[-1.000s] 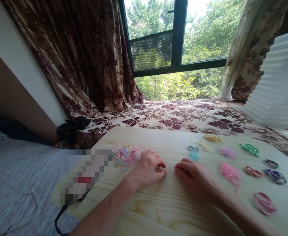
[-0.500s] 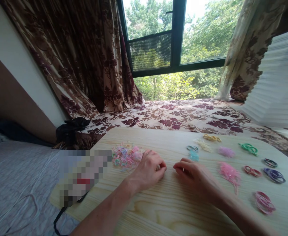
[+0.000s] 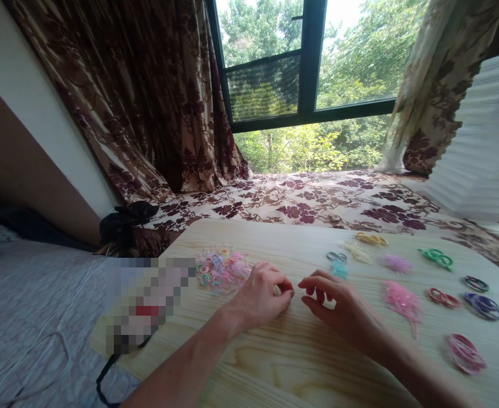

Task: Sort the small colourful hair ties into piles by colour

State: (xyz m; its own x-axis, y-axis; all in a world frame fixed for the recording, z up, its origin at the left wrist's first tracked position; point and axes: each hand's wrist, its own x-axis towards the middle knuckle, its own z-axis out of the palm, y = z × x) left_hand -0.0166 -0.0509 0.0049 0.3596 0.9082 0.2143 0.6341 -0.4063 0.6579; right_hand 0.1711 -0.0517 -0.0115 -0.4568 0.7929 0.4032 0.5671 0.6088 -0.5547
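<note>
My left hand (image 3: 266,292) is over the pale wooden board (image 3: 249,371), just right of a mixed pile of small colored bands (image 3: 221,269). Its thumb and index finger are pinched together; whatever they hold is too small to make out. Close by, my right hand (image 3: 338,300) has its thumb and fingers apart with nothing visible between them. Beyond it lie light blue bands (image 3: 338,268) and teal rings (image 3: 337,256). Farther right are pink bands (image 3: 402,301), lilac bands (image 3: 396,263), red rings (image 3: 444,297) and purple rings (image 3: 483,306).
Yellow rings (image 3: 372,239), cream bands (image 3: 357,253), green rings (image 3: 436,258), dark rings (image 3: 476,284) and dark pink rings (image 3: 466,354) also lie on the board. A pixelated item with a black strap (image 3: 101,379) is at its left edge.
The fingers of my right hand have spread apart. My left hand stays pinched near the same spot, and the whole view has shifted slightly.
</note>
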